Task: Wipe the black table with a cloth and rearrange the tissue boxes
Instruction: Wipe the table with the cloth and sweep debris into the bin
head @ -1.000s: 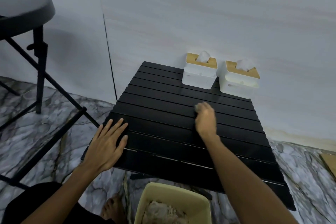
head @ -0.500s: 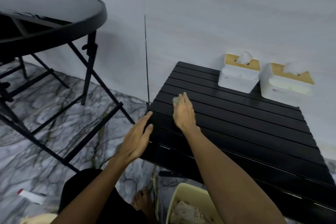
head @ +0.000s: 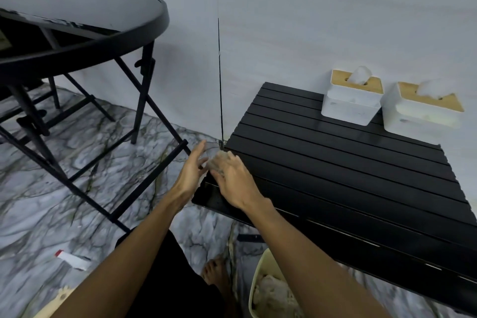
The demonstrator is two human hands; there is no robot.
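Black slatted table (head: 343, 178): both hands at its left edge.
Right hand (head: 233, 181) grips a grey cloth (head: 218, 161) bunched under its fingers; left hand (head: 192, 171) open, fingers spread, just left of the cloth. Two white tissue boxes (head: 352, 100) (head: 423, 113) well beyond the right hand, by the wall.

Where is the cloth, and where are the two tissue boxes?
cloth (head: 216, 160), head view, bunched part beyond the right hand's fingers.
left tissue box (head: 348, 108), head view, white front wall.
right tissue box (head: 418, 117), head view, white front wall.
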